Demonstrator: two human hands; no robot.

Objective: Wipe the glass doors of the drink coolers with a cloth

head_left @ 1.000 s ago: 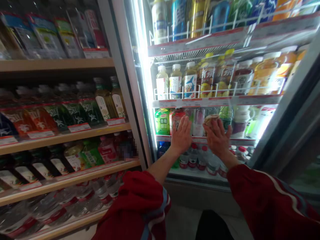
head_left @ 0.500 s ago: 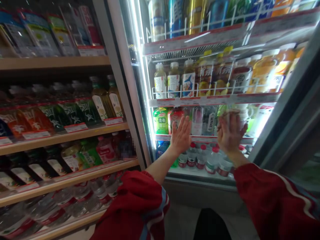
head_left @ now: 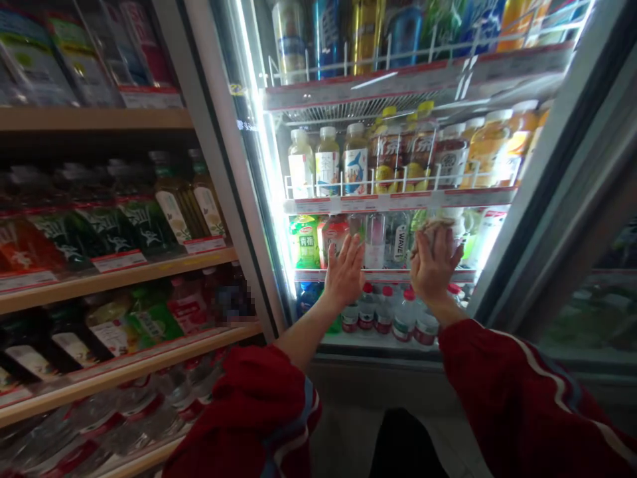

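My left hand [head_left: 344,275] lies against the glass door of a lit drinks cooler, fingers stretched and slightly spread, with nothing in it. Behind the glass near its fingertips is a red-labelled bottle [head_left: 334,234]. My right hand [head_left: 434,262] presses a crumpled, brownish cloth [head_left: 438,224] to the same glass, to the right of the left hand. Most of the cloth is hidden under the palm and fingers. A clear bottle with a dark WAVE label [head_left: 401,242] shows between the hands, inside the cooler.
Cooler shelves hold cans [head_left: 367,36], tea bottles [head_left: 355,162], juice bottles [head_left: 490,146] and small red-capped water bottles [head_left: 383,309]. The dark door frame [head_left: 535,192] runs down the right. To the left stands an open wooden shelf unit [head_left: 114,279] full of bottles.
The view has swung a little to the right, so everything sits further left. My right hand, blurred before, shows more sharply with the cloth. The left hand stays on the glass.
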